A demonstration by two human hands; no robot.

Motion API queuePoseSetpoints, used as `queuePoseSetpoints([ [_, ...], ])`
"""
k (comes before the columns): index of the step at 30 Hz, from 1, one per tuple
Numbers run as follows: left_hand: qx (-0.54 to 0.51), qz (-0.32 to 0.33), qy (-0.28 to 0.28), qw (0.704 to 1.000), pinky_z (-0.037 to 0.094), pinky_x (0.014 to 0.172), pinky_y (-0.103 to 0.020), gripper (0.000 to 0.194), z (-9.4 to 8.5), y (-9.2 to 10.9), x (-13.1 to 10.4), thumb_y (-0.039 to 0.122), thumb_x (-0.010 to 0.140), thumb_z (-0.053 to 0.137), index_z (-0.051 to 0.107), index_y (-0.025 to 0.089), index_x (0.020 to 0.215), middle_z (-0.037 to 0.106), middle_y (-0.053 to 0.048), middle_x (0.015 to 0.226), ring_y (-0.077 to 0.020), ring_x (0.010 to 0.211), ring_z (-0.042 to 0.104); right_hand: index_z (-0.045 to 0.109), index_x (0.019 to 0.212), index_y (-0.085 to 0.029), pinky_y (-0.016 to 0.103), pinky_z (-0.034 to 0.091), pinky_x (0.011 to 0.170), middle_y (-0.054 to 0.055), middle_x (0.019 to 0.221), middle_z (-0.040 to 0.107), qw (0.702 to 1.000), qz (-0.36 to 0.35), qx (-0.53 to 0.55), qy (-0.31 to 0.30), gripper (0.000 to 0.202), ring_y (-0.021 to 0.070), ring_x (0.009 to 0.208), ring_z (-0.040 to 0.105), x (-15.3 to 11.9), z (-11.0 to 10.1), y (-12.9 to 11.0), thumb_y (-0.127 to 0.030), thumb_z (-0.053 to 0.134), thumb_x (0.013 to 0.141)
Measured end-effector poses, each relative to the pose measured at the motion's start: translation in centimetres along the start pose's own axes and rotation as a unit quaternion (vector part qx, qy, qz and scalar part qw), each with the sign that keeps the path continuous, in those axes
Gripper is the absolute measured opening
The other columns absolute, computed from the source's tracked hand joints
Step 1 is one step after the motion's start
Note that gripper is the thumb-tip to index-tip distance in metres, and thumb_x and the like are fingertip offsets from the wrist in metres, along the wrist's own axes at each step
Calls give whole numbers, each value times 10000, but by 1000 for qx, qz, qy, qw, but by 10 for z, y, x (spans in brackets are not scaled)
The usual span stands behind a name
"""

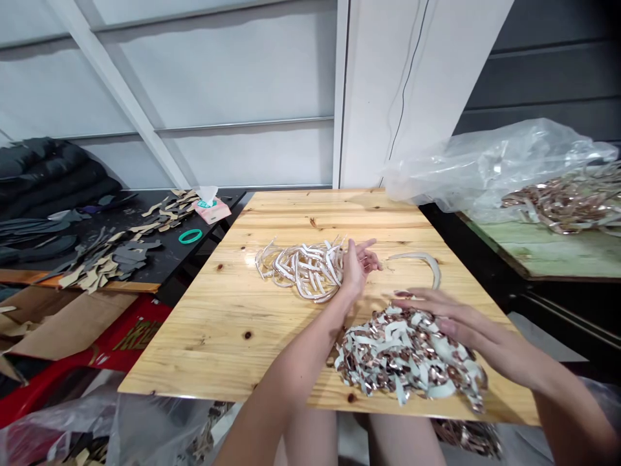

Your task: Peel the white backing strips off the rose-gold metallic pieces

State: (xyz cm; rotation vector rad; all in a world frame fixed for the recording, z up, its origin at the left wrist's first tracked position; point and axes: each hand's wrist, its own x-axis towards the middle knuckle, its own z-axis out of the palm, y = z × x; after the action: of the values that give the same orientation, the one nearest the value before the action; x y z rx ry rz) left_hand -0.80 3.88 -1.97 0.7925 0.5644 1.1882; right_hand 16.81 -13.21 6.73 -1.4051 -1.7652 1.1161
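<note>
On the wooden table (208,323), a loose pile of white curved strips (310,268) lies left of centre. My left hand (358,264) is at its right edge, fingers apart and pointing right, with nothing visible in them. A heap of shiny copper and pale green scraps (402,353) fills the near right part of the table. My right hand (451,317) rests over the heap's upper right edge, fingers stretched to the left. Beyond it lies a single pale curved strip (429,262).
At the left, a black table (169,259) carries grey and tan offcuts (130,255), a tissue box (212,210) and a green tape ring (190,236). A clear plastic bag (485,168) and more copper strips (567,200) are on a green-topped table (543,255) at the right.
</note>
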Motion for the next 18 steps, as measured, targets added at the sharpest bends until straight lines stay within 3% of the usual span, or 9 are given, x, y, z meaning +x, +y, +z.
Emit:
queuePoseSetpoints([
  [4, 138, 27, -125, 982, 448, 551, -251, 631, 3, -8, -7, 646, 986, 389, 733, 118, 986, 568, -22, 618, -116, 521, 535, 508, 1493, -443, 529, 298, 1209, 11, 1606, 440, 981, 44, 161, -97, 870, 362, 1507, 337, -8, -2, 23, -907, 442, 760],
  [6, 189, 31, -157, 969, 418, 535, -244, 622, 4, -11, -10, 642, 989, 393, 731, 124, 921, 582, -32, 614, -116, 529, 541, 448, 1528, -423, 538, 423, 1109, 60, 1579, 476, 966, 24, 248, -66, 1125, 382, 1456, 422, 3, -13, 38, -1049, 240, 617],
  [7, 203, 33, -162, 965, 409, 529, -243, 620, 5, -12, -10, 638, 992, 388, 725, 126, 898, 586, -34, 608, -114, 524, 535, 477, 1502, -398, 542, 484, 1029, 101, 1507, 553, 967, 22, 254, -5, 1166, 395, 1376, 516, 11, -20, 47, -1061, 162, 596],
  [9, 215, 40, -156, 963, 403, 522, -243, 618, 5, -14, -10, 634, 996, 378, 708, 128, 869, 586, -34, 597, -112, 513, 523, 632, 1306, -308, 507, 551, 838, 165, 1206, 720, 971, 53, 161, 168, 1028, 390, 1087, 688, 28, -32, 64, -1010, 205, 689],
  [10, 218, 44, -148, 964, 403, 520, -244, 618, 5, -14, -10, 635, 996, 374, 700, 129, 858, 582, -31, 593, -114, 512, 526, 706, 1093, -266, 463, 548, 720, 154, 956, 754, 962, 95, 54, 252, 868, 363, 878, 715, 37, -37, 73, -961, 341, 723],
  [11, 220, 46, -139, 964, 404, 518, -244, 618, 5, -15, -9, 639, 993, 374, 691, 129, 849, 576, -28, 588, -115, 512, 529, 721, 922, -230, 435, 519, 671, 140, 790, 729, 955, 123, -3, 271, 700, 351, 774, 693, 45, -42, 81, -874, 558, 701],
  [14, 245, 40, -127, 960, 388, 509, -240, 608, 6, -15, -8, 642, 985, 386, 675, 129, 832, 562, -13, 593, -106, 499, 506, 646, 595, -212, 352, 420, 596, 86, 579, 650, 936, 196, -212, 202, 410, 278, 622, 627, 64, -49, 101, -593, 772, 677],
  [16, 267, 34, -137, 953, 376, 516, -237, 590, 6, -16, -9, 629, 988, 393, 668, 131, 829, 556, -4, 596, -98, 495, 483, 657, 592, -210, 324, 394, 589, 75, 607, 682, 914, 218, -297, 168, 339, 247, 621, 632, 72, -51, 106, -497, 712, 764],
  [18, 284, 32, -151, 946, 378, 535, -240, 572, 5, -17, -10, 612, 995, 392, 661, 136, 830, 551, 3, 595, -98, 503, 477, 683, 640, -204, 313, 395, 589, 77, 642, 711, 904, 225, -303, 203, 310, 235, 634, 651, 78, -53, 107, -447, 651, 830],
])
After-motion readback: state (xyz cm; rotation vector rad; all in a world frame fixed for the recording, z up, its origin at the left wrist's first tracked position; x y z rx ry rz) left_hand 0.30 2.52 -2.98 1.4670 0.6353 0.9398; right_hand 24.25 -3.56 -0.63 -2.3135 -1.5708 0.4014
